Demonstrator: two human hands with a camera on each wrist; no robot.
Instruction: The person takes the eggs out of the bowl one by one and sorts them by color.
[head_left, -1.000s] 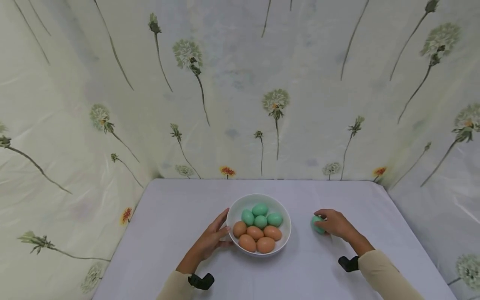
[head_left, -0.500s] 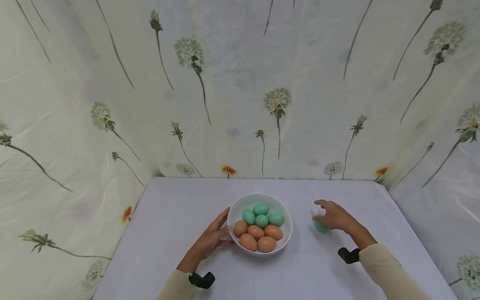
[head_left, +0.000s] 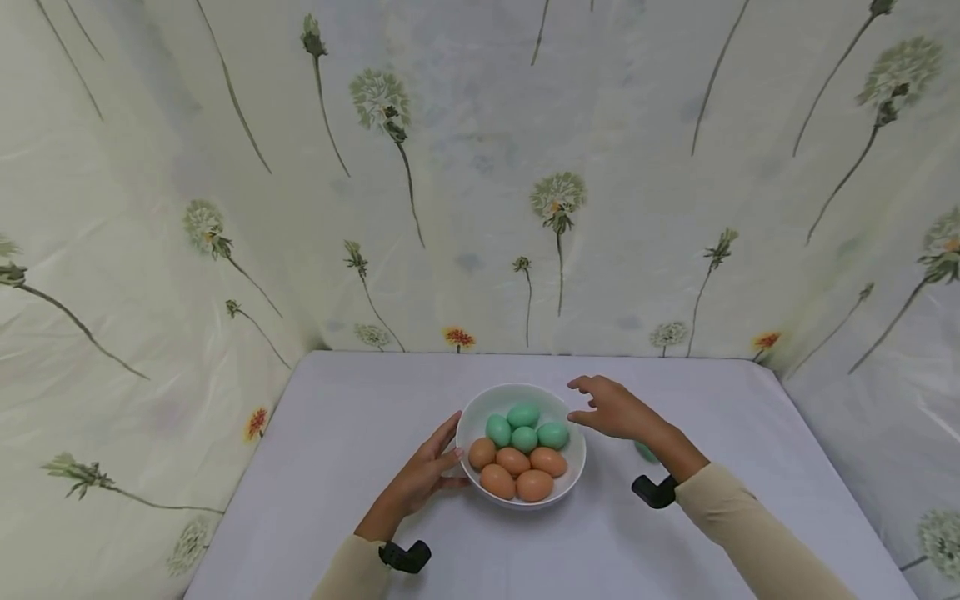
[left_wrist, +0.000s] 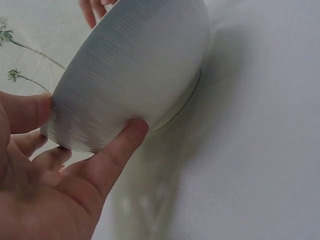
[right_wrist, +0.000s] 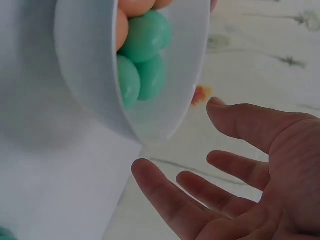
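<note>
My left hand [head_left: 418,477] rests against the left side of a white bowl [head_left: 474,408], its thumb at the rim and its fingers spread along the outer wall. The left wrist view shows one fingertip pressing the bowl's side, low down. Several green eggs [head_left: 524,439] lie in the far half of the bowl, and several brown eggs [head_left: 535,485] in the near half. Just above the bowl's right rim, my right hand [head_left: 615,407] holds nothing, its fingers and thumb spread apart. Another green egg [head_left: 646,451] lies on the table, partly hidden by my right forearm.
A white cloth covers the table [head_left: 360,392]. Behind it and at both sides hangs a sheet printed with dandelions [head_left: 558,194]. A black wrist mount [head_left: 655,492] sits on the right wrist, another mount [head_left: 405,557] on the left.
My right hand let go of the green egg on the table, lifted off it and moved left to the bowl's rim. The left hand stayed at the bowl.
</note>
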